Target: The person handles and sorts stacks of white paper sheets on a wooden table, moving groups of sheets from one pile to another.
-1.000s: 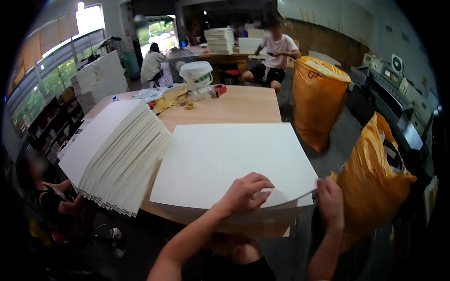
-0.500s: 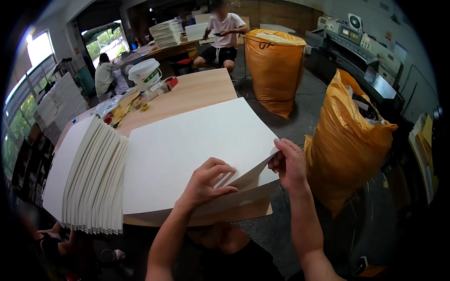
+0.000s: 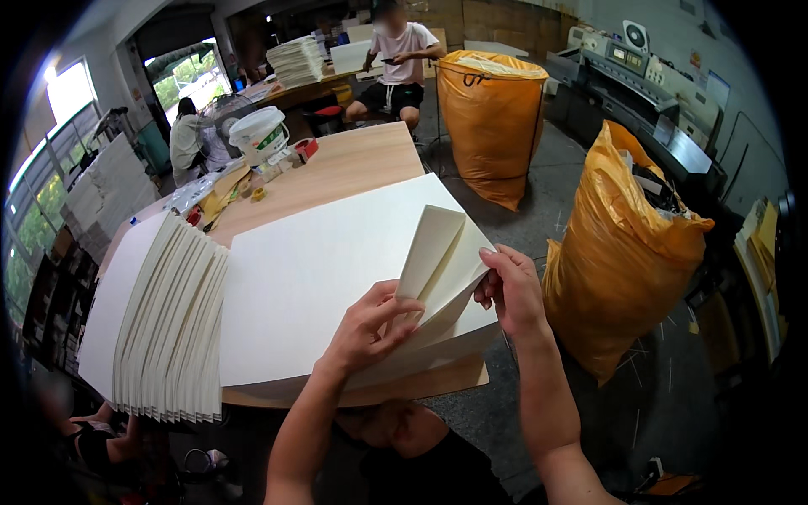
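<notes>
A large cream sheet (image 3: pixel 328 278) lies flat on top of a paper stack on the wooden counter (image 3: pixel 353 164), straight ahead of the person and just beyond both hands. Its near right corner (image 3: pixel 438 252) is lifted and folded back toward the middle, standing up as a tilted flap. The left hand (image 3: pixel 370 328) presses down on the sheet at the base of that flap, fingers spread and bent over the fold, thumb alongside. The right hand (image 3: pixel 509 290) pinches the outer edge of the raised corner between thumb and fingertips, closed narrowly on the paper and held just off the counter's right edge. The fold line runs on a slant from the near edge up and away to the right, so the flap lies between the two hands, with the left hand nearer the flat body of the sheet and the right hand nearer the free corner. The sheet's long axis runs roughly from left to right across the counter. To the left, a fanned stack of folded sheets (image 3: pixel 172 324) sits beside it, touching or nearly so. Two bulging orange sacks (image 3: pixel 627 252) stand on the floor to the right, and a white bucket (image 3: pixel 259 130) rests at the counter's far end.
</notes>
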Demonstrator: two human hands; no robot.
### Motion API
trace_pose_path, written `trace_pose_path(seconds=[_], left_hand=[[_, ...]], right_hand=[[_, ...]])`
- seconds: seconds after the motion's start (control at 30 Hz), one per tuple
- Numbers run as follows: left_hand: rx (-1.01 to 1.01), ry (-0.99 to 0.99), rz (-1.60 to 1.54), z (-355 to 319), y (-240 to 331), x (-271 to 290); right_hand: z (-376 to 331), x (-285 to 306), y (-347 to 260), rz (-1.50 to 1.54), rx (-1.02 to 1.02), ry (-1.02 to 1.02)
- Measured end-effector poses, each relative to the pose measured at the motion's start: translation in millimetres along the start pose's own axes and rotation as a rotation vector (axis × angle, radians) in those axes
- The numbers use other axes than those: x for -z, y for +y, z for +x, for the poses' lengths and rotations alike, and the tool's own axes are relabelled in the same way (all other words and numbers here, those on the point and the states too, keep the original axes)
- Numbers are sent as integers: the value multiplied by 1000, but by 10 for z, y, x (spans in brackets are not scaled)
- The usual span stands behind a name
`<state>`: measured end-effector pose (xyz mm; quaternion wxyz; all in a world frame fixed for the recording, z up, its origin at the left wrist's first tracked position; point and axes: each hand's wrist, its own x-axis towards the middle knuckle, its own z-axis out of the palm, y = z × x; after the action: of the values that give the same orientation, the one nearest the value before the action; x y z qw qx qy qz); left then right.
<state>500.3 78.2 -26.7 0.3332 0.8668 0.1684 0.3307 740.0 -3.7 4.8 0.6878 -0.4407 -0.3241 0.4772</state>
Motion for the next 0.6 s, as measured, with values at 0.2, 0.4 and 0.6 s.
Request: trace_pose_path(seconds=[0.2, 0.4, 0.6], left_hand=[[-38, 43, 30, 9, 18, -24], [-73, 109, -3, 45, 18, -64], [-94, 11, 58, 37, -29, -52]], right_hand=[[9, 30, 36, 78, -12, -7], [-19, 69, 52, -250, 105, 79], [31, -8, 47, 29, 41, 27]])
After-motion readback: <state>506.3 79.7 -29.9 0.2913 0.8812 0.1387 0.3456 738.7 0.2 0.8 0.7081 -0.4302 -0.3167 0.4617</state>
